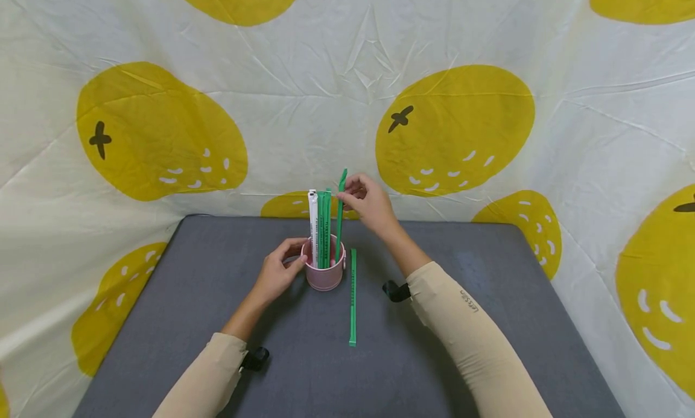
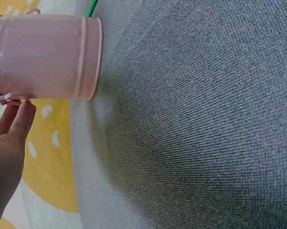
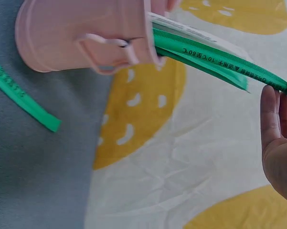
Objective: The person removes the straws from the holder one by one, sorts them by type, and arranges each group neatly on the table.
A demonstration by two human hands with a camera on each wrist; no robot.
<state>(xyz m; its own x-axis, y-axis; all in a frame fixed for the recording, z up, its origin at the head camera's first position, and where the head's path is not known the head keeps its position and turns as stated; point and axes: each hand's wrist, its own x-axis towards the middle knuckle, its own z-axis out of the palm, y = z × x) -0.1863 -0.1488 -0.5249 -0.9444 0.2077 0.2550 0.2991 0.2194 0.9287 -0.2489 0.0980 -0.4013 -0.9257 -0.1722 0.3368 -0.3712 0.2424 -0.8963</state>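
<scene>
A small pink metal bucket [image 1: 324, 279] stands upright on the table, with side handles visible in the wrist views. My left hand [image 1: 278, 273] grips its left side, thumb at the rim and fingers by a handle [image 2: 14, 97]. Inside stand several green paper-wrapped straws [image 1: 323, 225] and a white-wrapped one [image 1: 313, 216]. My right hand [image 1: 370, 202] pinches one green wrapped straw [image 1: 339, 222] near its top, between thumb and fingertips. That straw's lower end is within the bucket, and it bends slightly in the right wrist view. Another green wrapped straw [image 1: 353, 297] lies on the table right of the bucket.
The dark grey table [image 1: 461, 345] ends at a back edge close behind the bucket. A white cloth [image 1: 315, 128] printed with yellow fruit hangs behind and at the sides. Black wrist cameras [image 1: 396, 291] sit on both wrists, over beige sleeves.
</scene>
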